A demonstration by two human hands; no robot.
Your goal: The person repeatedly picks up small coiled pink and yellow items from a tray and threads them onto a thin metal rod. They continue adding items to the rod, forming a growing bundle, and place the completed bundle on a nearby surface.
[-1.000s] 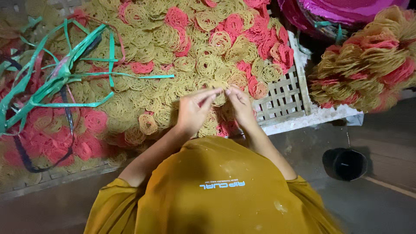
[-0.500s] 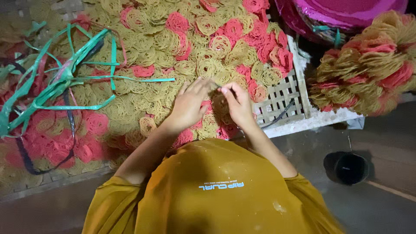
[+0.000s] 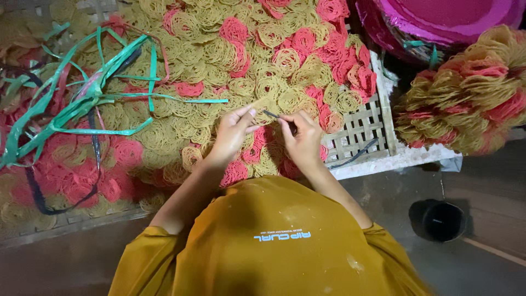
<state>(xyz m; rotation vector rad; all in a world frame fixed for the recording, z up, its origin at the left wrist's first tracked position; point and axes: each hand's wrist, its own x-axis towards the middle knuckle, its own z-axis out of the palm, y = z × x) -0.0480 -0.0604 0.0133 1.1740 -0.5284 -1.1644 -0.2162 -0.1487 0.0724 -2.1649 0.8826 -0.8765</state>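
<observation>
My left hand (image 3: 233, 136) and my right hand (image 3: 302, 141) meet over a heap of round, coiled noodle crackers (image 3: 241, 60) in yellow and pink. Between the fingertips runs a thin dark strip (image 3: 271, 114). My right hand pinches one end and my left thumb and forefinger close on the other, just above a yellow coil. The crackers lie spread on a woven bamboo tray (image 3: 361, 130). My mustard-yellow shirt (image 3: 274, 241) fills the lower middle of the view.
Loose green plastic strips (image 3: 98, 96) lie tangled on the crackers at left. A tied bundle of stacked crackers (image 3: 466, 104) sits at right, pink plastic bags (image 3: 438, 22) behind it. A black cup (image 3: 441, 220) stands on the dark floor at lower right.
Both hands have lifted off the crackers and come together, and the dark strip now shows between the fingertips. The view has shifted slightly.
</observation>
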